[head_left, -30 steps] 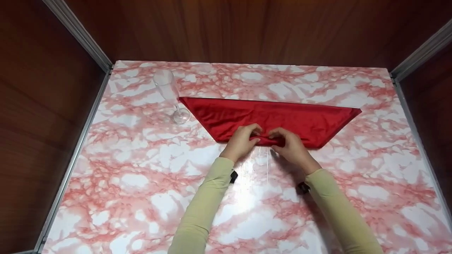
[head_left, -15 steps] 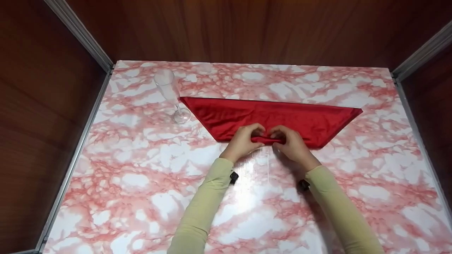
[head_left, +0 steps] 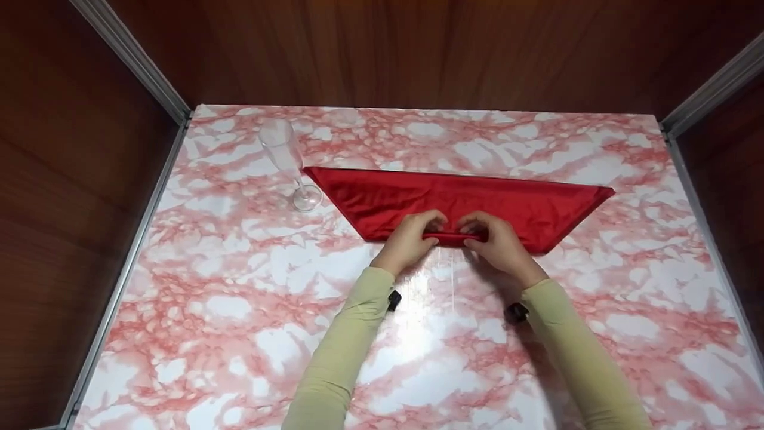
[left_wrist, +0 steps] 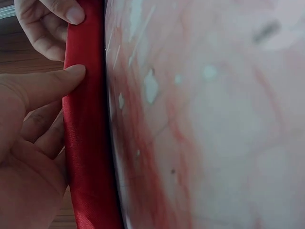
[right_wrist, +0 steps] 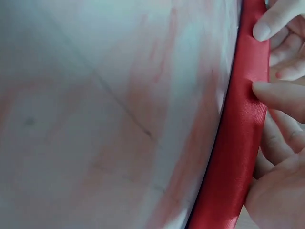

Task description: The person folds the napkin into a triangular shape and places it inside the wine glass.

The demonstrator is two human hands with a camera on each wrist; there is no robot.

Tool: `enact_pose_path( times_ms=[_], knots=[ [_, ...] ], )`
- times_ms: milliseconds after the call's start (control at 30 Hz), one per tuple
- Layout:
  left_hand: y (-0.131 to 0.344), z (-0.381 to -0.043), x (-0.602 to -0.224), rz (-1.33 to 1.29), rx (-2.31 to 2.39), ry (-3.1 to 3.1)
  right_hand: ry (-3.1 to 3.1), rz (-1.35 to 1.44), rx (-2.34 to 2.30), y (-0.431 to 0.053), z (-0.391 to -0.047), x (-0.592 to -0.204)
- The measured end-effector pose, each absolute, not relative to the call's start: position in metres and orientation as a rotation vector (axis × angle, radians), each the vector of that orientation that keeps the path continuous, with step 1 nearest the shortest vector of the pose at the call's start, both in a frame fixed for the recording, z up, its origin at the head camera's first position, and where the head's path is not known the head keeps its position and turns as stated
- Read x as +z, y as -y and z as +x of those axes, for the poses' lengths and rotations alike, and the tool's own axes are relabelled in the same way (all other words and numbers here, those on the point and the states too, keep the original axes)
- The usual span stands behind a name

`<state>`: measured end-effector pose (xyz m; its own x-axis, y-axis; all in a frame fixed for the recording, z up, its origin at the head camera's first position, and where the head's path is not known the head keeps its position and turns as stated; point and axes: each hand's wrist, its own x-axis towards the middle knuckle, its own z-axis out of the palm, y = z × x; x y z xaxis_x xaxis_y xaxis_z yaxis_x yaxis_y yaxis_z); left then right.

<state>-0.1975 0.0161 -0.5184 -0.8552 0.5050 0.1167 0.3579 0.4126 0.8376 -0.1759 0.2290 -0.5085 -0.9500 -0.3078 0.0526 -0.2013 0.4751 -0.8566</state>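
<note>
Both our hands pinch the near edge of a red cloth point(head_left: 456, 196), our left hand point(head_left: 408, 239) just beside our right hand point(head_left: 500, 245). We see the cloth lying toward the far edge of the bench point(head_left: 227, 334), a glass point(head_left: 287, 157) standing toward the far left corner.

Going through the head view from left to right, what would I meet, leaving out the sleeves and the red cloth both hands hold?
Left wooden panel → clear stemmed glass → left hand → right hand → right wooden panel.
</note>
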Motion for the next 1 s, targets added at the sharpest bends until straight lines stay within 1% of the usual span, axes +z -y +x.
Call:
enact_pose_path(
  times_ms=[267, 367, 600, 700, 867, 1000],
  knots=[
    [-0.015, -0.203, -0.518, 0.757, 1.334, -2.591, -2.544, -0.487, -1.685, -0.229, -0.168, -0.499],
    [-0.015, -0.206, -0.518, 0.757, 1.305, -2.608, -2.546, -0.509, -1.673, -0.224, -0.163, -0.485],
    [-0.016, -0.210, -0.519, 0.753, 1.306, -2.610, -2.569, -0.496, -1.587, -0.223, -0.165, -0.487],
    [-0.017, -0.210, -0.519, 0.733, 1.305, -2.631, -2.554, -0.490, -1.570, -0.219, -0.164, -0.478],
    [-0.020, -0.210, -0.518, 0.728, 1.336, -2.636, -2.550, -0.460, -1.523, -0.227, -0.175, -0.498],
    [-0.023, -0.211, -0.517, 0.731, 1.452, -2.539, -2.538, -0.432, -1.499, -0.233, -0.183, -0.511]
  ],
)
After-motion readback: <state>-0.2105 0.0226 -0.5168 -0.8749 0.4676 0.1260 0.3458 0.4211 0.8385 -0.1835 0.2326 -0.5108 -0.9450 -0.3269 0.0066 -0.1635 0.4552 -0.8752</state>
